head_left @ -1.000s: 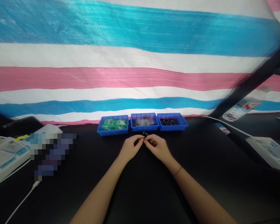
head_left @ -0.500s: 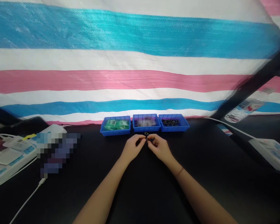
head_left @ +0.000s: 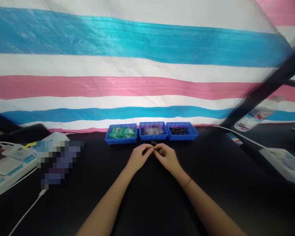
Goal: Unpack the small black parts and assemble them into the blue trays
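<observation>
Only my view has shifted slightly; I have the left hand and right hand pinching a tiny piece near 3 bins.

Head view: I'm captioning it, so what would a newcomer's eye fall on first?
The striped sheet across the upper half would likely catch the eye first. Below it, three blue trays stand in a row toward the back of the black table. In front of them, the left hand and right hand come close together, small dark pieces just beyond.
</observation>
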### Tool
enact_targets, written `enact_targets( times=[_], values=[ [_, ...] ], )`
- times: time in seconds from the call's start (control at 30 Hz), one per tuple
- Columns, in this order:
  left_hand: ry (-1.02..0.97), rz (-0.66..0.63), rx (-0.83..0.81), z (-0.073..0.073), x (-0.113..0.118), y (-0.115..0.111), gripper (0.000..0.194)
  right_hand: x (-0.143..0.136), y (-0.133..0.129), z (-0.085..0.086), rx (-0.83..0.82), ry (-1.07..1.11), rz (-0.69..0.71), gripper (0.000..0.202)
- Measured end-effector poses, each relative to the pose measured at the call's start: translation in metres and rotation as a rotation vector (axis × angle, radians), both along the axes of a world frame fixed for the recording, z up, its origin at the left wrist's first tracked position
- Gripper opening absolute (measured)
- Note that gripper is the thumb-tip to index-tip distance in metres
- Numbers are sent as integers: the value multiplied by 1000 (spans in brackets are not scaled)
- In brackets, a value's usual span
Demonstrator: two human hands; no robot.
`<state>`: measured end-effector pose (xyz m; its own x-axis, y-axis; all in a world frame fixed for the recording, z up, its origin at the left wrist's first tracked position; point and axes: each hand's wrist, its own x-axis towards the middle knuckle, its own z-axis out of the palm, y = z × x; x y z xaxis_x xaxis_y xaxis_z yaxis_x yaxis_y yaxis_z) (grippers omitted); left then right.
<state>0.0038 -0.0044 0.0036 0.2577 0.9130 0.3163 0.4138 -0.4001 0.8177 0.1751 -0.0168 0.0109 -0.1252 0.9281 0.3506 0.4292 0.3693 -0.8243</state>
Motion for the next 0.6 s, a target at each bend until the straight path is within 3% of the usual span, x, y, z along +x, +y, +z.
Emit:
enact_targets(
  times=[0.27,0.33,0.5,0.6],
  values=[
    [-21,46,50,-1,1,-1,15,-1,-1,-1,-5,26,4,19],
    [43,72,111,-2,3,-2,17,3,3,0,20,76,-79,18],
    [361,100,235,-6,8,-2,33,34,25,2,-8,405,-447,34],
    [494,87,255,-9,9,-3,40,52,35,0,-58,553,-480,50]
  ],
)
